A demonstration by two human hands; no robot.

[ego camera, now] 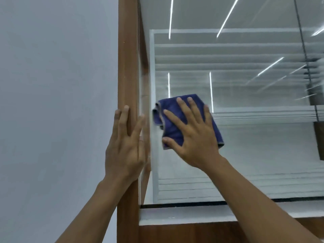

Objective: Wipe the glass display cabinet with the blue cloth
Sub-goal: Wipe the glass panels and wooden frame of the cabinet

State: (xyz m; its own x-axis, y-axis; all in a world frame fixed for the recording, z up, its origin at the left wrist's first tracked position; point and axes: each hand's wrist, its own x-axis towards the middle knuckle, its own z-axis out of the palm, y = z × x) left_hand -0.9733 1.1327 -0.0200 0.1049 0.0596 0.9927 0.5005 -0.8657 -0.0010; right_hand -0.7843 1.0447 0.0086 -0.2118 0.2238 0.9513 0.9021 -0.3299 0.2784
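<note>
Backdrop: pale wall (52,67) bordering wooden frame (127,50).
Right hand (194,137): flat, fingers spread, pressing blue cloth (169,103) against glass display cabinet (245,137), near its left edge.
Left hand (124,148): resting flat, empty, on wooden frame.
Progress: I'm judging wiping underway, much glass remaining.

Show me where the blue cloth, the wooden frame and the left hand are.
Cloth (172,129), head view, bare patch between thumb and forefinger.
Frame (126,58), head view, upright wooden post above the fingers.
Left hand (124,146), head view, back of the hand.
</note>
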